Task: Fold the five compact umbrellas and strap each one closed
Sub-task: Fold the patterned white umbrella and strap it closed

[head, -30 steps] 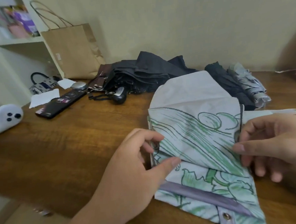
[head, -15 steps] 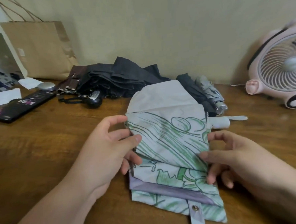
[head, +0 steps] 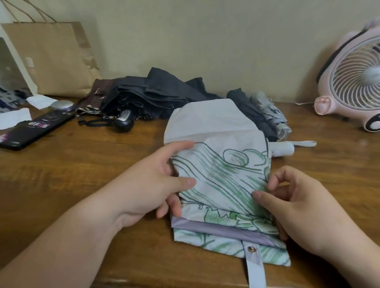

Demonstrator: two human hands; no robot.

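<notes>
Closing in further, left hand (head: 151, 186) and right hand (head: 299, 208) each pinch a side edge of the green-printed umbrella (head: 222, 177); folding looks unfinished, strap (head: 255, 271) unfastened.

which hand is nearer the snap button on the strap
Right. The right hand pinches the right edge of the green-print umbrella, just above the snap button; the left hand grips the opposite edge, farther up.

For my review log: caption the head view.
Left hand and right hand pinch folds of the green-printed umbrella on the table.
</notes>
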